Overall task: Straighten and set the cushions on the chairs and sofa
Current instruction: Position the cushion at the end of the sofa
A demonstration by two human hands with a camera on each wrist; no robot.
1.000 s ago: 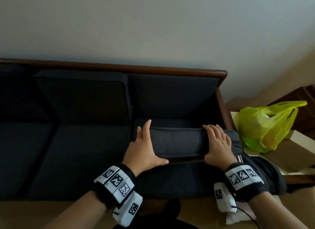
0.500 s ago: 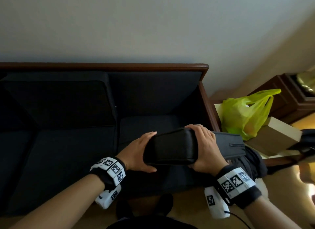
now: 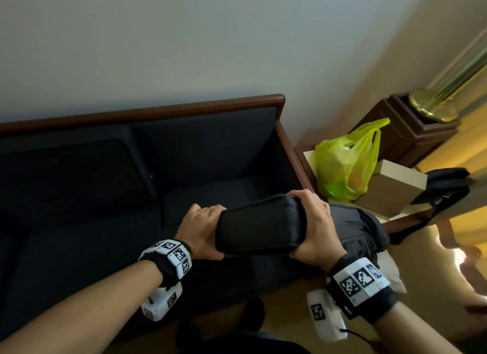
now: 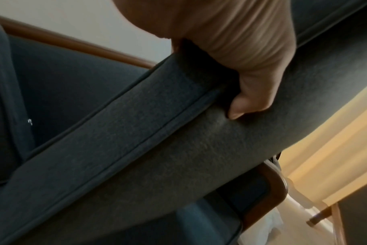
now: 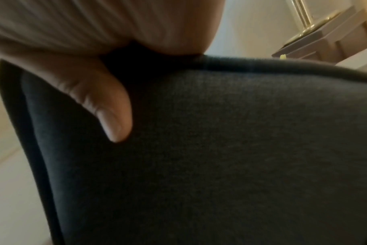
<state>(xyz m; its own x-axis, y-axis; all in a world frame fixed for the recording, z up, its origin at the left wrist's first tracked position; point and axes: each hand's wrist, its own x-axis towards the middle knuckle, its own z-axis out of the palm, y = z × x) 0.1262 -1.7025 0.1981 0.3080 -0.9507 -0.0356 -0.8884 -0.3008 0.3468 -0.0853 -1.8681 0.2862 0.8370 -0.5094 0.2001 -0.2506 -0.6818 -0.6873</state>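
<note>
No readable brand or writing anywhere; only black-and-white square-pattern tags on the wristbands [image 3: 179, 256].

Green plastic bag [image 3: 345, 163] upright on the side table [image 3: 307, 153] just beside the sofa's right arm, knotted handles up, something orange and rounded faintly visible through the plastic, contents otherwise not identifiable. Beige box [image 3: 392, 187] touching the bag's right side, closed. Dark garment [image 3: 358, 229] heaped over the sofa's right arm below the bag.

Dark cushion [image 3: 259, 227] held up off the seat, above the rightmost seat section of the sofa [image 3: 205, 148], near its front edge, tilted with one broad face toward the head camera. Left hand [image 3: 201, 232] clamped on the cushion's left end, fingers curled over the top, thumb underneath; in the left wrist view a thumb pressed into the fabric beside a piped seam. Right hand [image 3: 315, 227] clamped on the right end, fingers wrapped over the top edge, thumb dug into the broad face in the right wrist view.

Wooden rail [image 3: 147, 111] running along the sofa back against the wall, wooden arm closing the right end. Rightmost seat section bare beneath the cushion, its backrest uncovered; a back cushion [image 3: 73, 174] leaning upright in the next section to the left. Open floor between the sofa front and the person.
</note>
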